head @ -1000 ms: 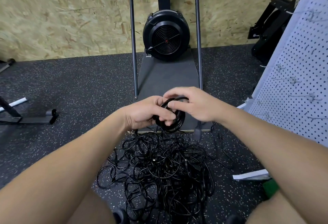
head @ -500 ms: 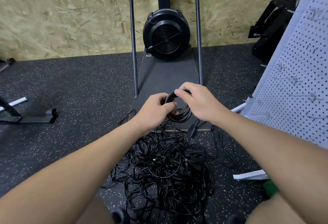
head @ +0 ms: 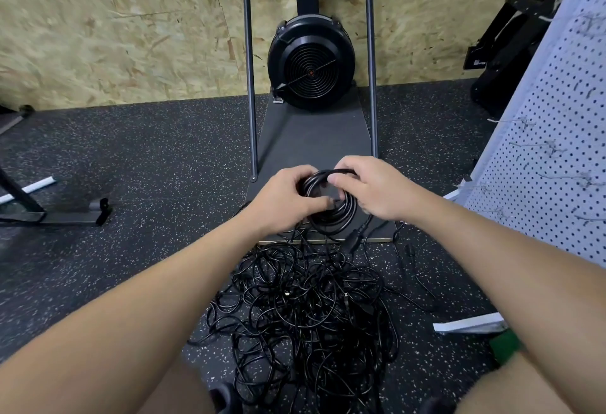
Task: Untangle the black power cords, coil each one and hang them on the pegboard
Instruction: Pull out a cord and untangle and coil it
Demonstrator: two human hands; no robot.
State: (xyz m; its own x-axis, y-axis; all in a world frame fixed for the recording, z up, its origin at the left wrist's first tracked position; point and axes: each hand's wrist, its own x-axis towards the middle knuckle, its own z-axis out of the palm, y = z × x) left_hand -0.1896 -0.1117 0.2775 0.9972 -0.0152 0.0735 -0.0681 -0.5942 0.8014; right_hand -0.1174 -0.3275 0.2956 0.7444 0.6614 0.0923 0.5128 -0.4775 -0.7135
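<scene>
A coiled black power cord is held up between both hands, above the front edge of a dark machine base. The left hand grips the coil's left side with curled fingers; the right hand pinches its top and right side. A plug dangles just below the coil. Beneath, on the speckled floor, lies the tangled pile of cords. The pegboard stands at the right, with a black fan wheel beyond.

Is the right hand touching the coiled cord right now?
Touching. The head view shows the right hand with fingers curled over the coiled cord's top edge.
</scene>
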